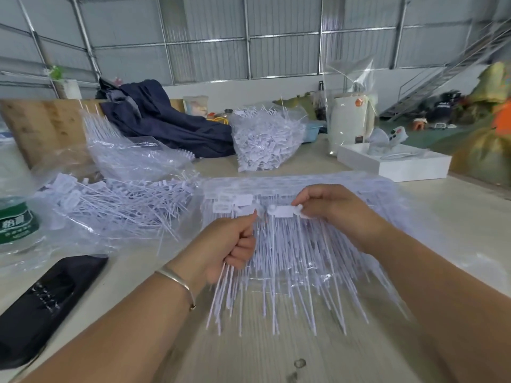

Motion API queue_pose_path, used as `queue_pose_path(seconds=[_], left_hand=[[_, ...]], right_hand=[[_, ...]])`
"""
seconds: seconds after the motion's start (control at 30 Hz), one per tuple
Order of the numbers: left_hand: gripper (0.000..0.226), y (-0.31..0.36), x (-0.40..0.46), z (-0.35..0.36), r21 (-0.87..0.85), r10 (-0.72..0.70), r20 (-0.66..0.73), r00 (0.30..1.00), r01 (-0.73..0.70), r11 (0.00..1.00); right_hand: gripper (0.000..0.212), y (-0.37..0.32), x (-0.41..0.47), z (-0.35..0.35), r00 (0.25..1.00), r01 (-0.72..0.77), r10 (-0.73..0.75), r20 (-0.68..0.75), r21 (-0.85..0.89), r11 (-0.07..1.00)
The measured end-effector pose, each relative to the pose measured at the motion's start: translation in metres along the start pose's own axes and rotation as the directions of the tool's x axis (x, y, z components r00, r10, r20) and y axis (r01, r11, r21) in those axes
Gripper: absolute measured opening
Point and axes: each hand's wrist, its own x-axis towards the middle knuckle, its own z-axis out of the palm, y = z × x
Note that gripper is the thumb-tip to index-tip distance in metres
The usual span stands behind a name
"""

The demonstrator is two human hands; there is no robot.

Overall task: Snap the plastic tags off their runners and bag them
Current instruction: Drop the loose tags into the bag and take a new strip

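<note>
Left hand: the left hand [229, 244] was curled into a fist round a bundle of tags [221, 294], thin white plastic stems fanning out below the fist toward 6 o'clock; thumb tip pressed against the forefinger at the top.
Right hand: the right hand [331, 208] pinched a single tag [283, 211] by its flat rectangular white head between thumb and fingertips; remaining fingers curled loosely behind.
Single tag: held level between the two hands, its round knob toward the left hand, its slim stem hanging down toward 6 o'clock.
Runner stack: a wide pile of runners [318, 272] lay under both hands at table centre, on clear crinkled film; rows of straight, needle-thin stems, glossy, pale lilac-white.
Loose pile: at 9 o'clock from the hands, a tangled heap of tags [119, 205] sat on an open clear bag [83, 239].
Filled bag: at 12 o'clock, a clear bag of tags [265, 139] stood bulging, packed with small white pieces.
Table: pale table [249, 355], smooth, matte.
Bracelet: thin metal bangle [179, 280] on the left wrist.
Other items: green-labelled bottle [16, 217] at 9 o'clock, edge of view; black flat pouch [47, 302] at 8 o'clock; navy cloth [166, 120] at 11 o'clock; flat white box [395, 161] at 2 o'clock.
</note>
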Motion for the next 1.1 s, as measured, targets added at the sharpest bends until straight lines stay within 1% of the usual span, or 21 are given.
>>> queue_pose_path(seconds=[0.1, 0.2, 0.27, 0.33, 0.4, 0.5, 0.57, 0.67, 0.73, 0.8, 0.87, 0.93, 0.97, 1.03, 1.1], left_hand=[[0.038, 0.000, 0.001, 0.002, 0.022, -0.001, -0.015, 1.000, 0.001, 1.000], [0.035, 0.002, -0.001, 0.005, 0.010, 0.036, 0.004, 0.999, -0.036, 0.999], [0.040, 0.003, -0.001, 0.004, 0.015, 0.071, 0.021, 0.997, -0.072, 0.997], [0.044, 0.004, -0.002, 0.001, 0.045, 0.105, 0.034, 0.994, -0.107, 0.993], [0.040, 0.003, -0.002, -0.001, 0.092, 0.125, 0.034, 0.992, -0.128, 0.988], [0.028, 0.000, 0.000, -0.002, 0.103, 0.123, -0.021, 0.992, -0.120, 0.987], [0.028, -0.001, 0.002, -0.004, 0.068, 0.117, -0.038, 0.992, -0.115, 0.991], [0.020, 0.002, 0.000, -0.005, -0.022, 0.129, 0.024, 0.991, -0.129, 0.991], [0.018, 0.005, -0.004, -0.004, -0.107, 0.150, 0.101, 0.983, -0.139, 0.985], [0.019, 0.007, -0.007, -0.003, -0.186, 0.173, 0.197, 0.965, -0.136, 0.973], [0.023, 0.007, -0.010, 0.000, -0.245, 0.182, 0.289, 0.940, -0.112, 0.963], [0.017, 0.006, -0.011, 0.007, -0.276, 0.180, 0.365, 0.913, -0.078, 0.958], [0.014, 0.005, -0.012, 0.011, -0.297, 0.171, 0.394, 0.903, -0.052, 0.954], [0.023, 0.002, -0.011, 0.015, -0.346, 0.160, 0.413, 0.896, -0.009, 0.938], [0.023, 0.003, -0.010, 0.015, -0.345, 0.189, 0.412, 0.891, -0.039, 0.938]], right_hand=[[0.014, 0.001, -0.002, 0.005, 0.995, 0.051, -0.053, 0.087, 0.026, 0.998], [0.014, 0.001, -0.002, 0.009, 0.991, 0.069, -0.072, 0.113, 0.030, 0.997], [0.014, 0.001, -0.001, 0.010, 0.991, 0.099, -0.098, 0.092, -0.004, 0.995], [0.013, 0.001, 0.001, 0.011, 0.989, 0.147, -0.145, 0.041, -0.066, 0.987], [0.012, 0.002, 0.002, 0.011, 0.985, 0.173, -0.173, 0.005, -0.061, 0.983], [0.018, 0.003, 0.001, 0.008, 0.987, 0.159, -0.159, -0.010, 0.000, 0.987], [0.020, 0.005, 0.000, 0.006, 0.991, 0.132, -0.132, 0.001, -0.003, 0.991], [0.013, 0.006, 0.000, 0.006, 0.996, 0.092, -0.091, 0.008, -0.016, 0.996], [0.007, 0.001, -0.001, 0.007, 0.996, 0.084, -0.085, 0.025, 0.046, 0.995], [0.008, -0.005, -0.002, 0.006, 0.994, 0.083, -0.096, 0.062, 0.188, 0.979], [0.013, -0.009, -0.003, 0.005, 0.986, 0.070, -0.114, 0.122, 0.315, 0.946], [0.010, -0.011, -0.004, 0.011, 0.968, 0.037, -0.133, 0.213, 0.406, 0.913], [0.008, -0.011, -0.005, 0.014, 0.955, 0.014, -0.144, 0.259, 0.447, 0.895], [0.006, -0.012, -0.006, 0.019, 0.939, -0.017, -0.158, 0.305, 0.500, 0.866], [0.008, -0.013, -0.005, 0.019, 0.941, -0.021, -0.155, 0.301, 0.508, 0.861]])
